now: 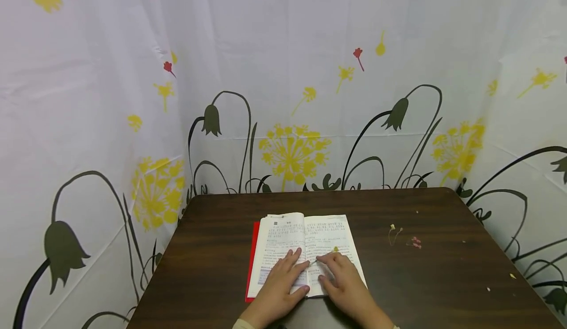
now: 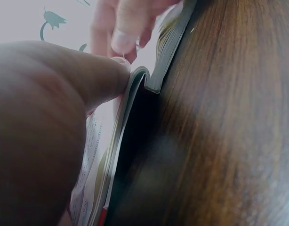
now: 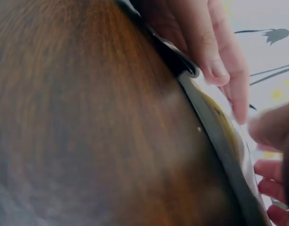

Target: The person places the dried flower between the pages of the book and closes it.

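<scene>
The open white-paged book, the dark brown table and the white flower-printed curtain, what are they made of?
The book seems to have matte paper pages, with thin layered edges. The table looks like slightly shiny wood, or wood-look laminate: streaky grain, soft reflections. The curtain is probably smooth cloth, maybe thin plastic, as it hangs in soft creased folds.

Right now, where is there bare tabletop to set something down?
Bare: the tabletop from its left edge to the open book; also right of the right hand, nearer than the pink flowers, short of the pale specks. Crowded: the book, under that hand, the left hand and a yellow flower.
</scene>
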The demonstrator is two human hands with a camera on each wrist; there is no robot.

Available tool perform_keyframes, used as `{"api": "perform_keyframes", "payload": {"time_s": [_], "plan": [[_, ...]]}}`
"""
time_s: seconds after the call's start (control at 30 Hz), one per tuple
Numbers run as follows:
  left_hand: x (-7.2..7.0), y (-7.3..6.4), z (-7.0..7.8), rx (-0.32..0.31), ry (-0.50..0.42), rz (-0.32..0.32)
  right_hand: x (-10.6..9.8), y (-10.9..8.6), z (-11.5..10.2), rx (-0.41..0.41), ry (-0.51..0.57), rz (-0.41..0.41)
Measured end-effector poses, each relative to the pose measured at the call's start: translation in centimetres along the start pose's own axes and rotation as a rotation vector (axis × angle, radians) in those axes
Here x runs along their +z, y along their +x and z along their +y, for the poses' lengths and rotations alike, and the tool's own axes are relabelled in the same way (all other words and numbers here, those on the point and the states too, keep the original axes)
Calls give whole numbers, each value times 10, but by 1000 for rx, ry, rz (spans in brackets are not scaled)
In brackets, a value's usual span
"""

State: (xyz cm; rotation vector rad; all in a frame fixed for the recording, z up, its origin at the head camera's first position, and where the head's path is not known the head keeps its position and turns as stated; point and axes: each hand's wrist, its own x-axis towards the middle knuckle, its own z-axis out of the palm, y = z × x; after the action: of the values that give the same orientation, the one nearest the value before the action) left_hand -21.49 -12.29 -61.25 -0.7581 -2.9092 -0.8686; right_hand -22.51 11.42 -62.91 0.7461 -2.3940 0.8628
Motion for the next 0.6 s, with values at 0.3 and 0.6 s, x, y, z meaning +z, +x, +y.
{"api": "perform_keyframes", "payload": {"time_s": [0.3,0.6], "plan": [[1,-3,0,40,-12,32,-1,-7,-3,-71,-100,-190],[2,-2,0,29,-23,8,-18,-3,5,-87,-4,-240]]}}
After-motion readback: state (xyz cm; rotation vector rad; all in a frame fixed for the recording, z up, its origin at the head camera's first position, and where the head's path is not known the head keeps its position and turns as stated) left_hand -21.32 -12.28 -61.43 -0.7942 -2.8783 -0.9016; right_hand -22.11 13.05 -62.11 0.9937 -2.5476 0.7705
